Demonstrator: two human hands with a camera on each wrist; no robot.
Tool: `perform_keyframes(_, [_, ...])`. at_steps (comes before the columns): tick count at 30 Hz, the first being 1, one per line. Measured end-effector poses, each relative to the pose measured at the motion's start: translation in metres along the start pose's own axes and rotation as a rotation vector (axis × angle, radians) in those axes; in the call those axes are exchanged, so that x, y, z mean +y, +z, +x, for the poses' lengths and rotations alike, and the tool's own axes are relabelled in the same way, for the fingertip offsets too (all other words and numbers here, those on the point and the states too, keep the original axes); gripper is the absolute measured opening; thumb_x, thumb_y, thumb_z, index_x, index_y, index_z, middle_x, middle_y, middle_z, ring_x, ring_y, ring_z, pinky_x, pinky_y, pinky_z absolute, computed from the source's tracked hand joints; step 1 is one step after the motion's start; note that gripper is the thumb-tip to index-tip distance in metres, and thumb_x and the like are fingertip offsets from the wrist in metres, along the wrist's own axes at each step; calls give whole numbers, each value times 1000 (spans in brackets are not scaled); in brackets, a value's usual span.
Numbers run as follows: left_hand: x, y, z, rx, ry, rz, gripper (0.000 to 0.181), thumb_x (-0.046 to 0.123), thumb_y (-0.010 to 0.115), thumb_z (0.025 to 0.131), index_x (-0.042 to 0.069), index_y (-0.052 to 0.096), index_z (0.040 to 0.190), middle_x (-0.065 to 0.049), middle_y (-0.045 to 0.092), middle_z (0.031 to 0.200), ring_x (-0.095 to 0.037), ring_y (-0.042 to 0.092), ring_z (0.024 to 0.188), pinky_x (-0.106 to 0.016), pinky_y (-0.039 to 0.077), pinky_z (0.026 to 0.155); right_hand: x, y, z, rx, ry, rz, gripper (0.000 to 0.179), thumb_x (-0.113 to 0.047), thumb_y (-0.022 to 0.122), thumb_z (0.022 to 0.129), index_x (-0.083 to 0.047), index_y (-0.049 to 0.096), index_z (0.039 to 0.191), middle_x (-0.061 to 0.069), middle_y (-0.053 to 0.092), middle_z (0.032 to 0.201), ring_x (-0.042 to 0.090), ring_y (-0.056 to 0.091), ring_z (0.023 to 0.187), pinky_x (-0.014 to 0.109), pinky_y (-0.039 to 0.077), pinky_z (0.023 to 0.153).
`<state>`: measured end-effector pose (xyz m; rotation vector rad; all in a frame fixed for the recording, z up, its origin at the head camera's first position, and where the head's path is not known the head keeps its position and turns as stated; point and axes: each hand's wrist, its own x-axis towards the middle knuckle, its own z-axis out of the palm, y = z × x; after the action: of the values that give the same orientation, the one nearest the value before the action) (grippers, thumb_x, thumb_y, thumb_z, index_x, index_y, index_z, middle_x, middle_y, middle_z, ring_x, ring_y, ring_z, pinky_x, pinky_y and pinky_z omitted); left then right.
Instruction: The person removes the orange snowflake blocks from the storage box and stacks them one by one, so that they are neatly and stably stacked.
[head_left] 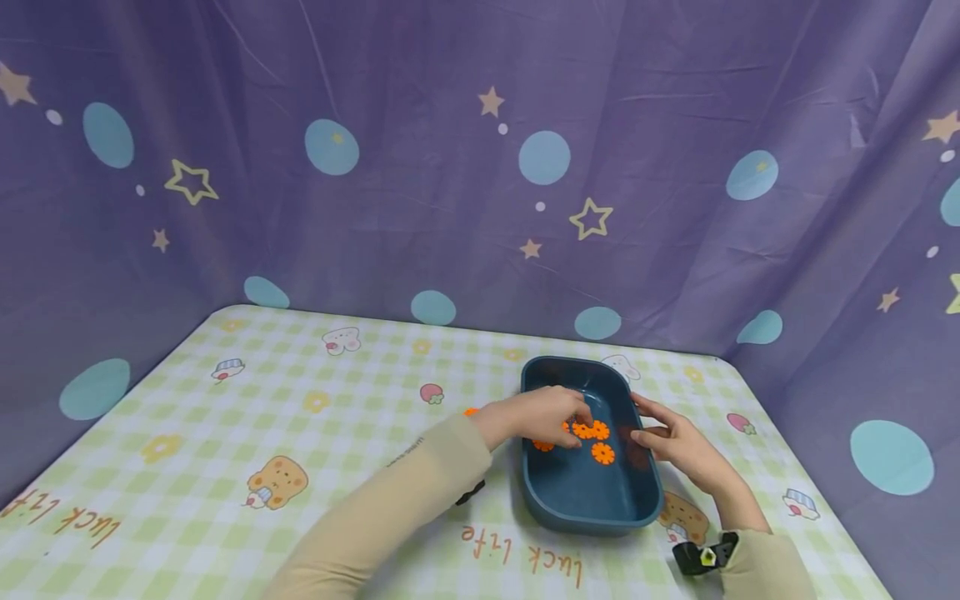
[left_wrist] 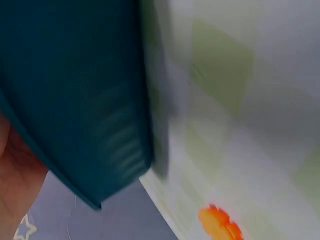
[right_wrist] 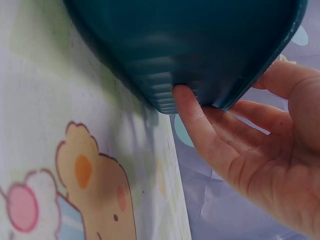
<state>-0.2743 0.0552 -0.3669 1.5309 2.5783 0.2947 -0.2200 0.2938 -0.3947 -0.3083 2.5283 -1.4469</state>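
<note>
A dark teal rectangular basin (head_left: 592,500) stands on the table, with several small orange flower-shaped pieces (head_left: 603,453) on its floor. My left hand (head_left: 551,414) reaches over the basin's left side, its thumb and index fingertip apart just above the pieces; the hand covers some of them. At the right side, my right hand (head_left: 686,446) grips the basin's wall, with the thumb over the rim. In the right wrist view, fingers (right_wrist: 195,122) press the ribbed outer wall. The left wrist view shows only the edge of my left hand (left_wrist: 20,175) beyond the rim.
Outside the basin, to its left, an orange flower piece (left_wrist: 220,223) lies on the table, partly hidden by my left arm in the head view. A green-checked cloth (head_left: 360,417) with printed cartoons covers the table. A purple star-patterned curtain (head_left: 420,208) hangs behind.
</note>
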Motion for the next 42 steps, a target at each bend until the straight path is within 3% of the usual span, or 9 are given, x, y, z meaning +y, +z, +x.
perform_keyframes(6, [8,9,12,-10,25,-8,35,26,66,82,13,62,115,3,59,109,-7,56,99,-14,43,83,-1,-1,0,-1,0,-2,63,-20,55,90,-9,24,144,25,23,144,39,51,112,42,50,78])
perform_keyframes(11, [12,18,19,-11,30,-7,32,27,67,82,16,65,112,5,58,103,-4,55,89,-11,43,77,-2,-1,0,-12,1,10,63,-19,54,91,-9,23,145,25,23,144,38,52,112,39,50,77])
perform_keyframes(19, [17,29,28,-56,-2,22,35,29,67,82,16,63,114,4,57,106,-5,55,91,-13,42,77,0,-1,0,-6,1,-5,63,-21,55,90,-11,24,145,24,23,145,37,51,112,41,50,79])
perform_keyframes(31, [21,34,35,-83,-41,20,42,30,68,81,15,60,120,4,56,114,-6,53,101,-15,41,88,0,-1,0,-11,7,-9,65,-25,56,90,-11,23,145,23,22,146,38,49,115,43,49,79])
perform_keyframes(42, [21,36,36,-97,-45,22,36,28,70,80,18,64,114,6,57,105,-5,52,91,-15,42,82,-2,-2,-1,-14,3,-2,63,-22,54,91,-12,23,145,23,21,146,39,49,115,41,49,79])
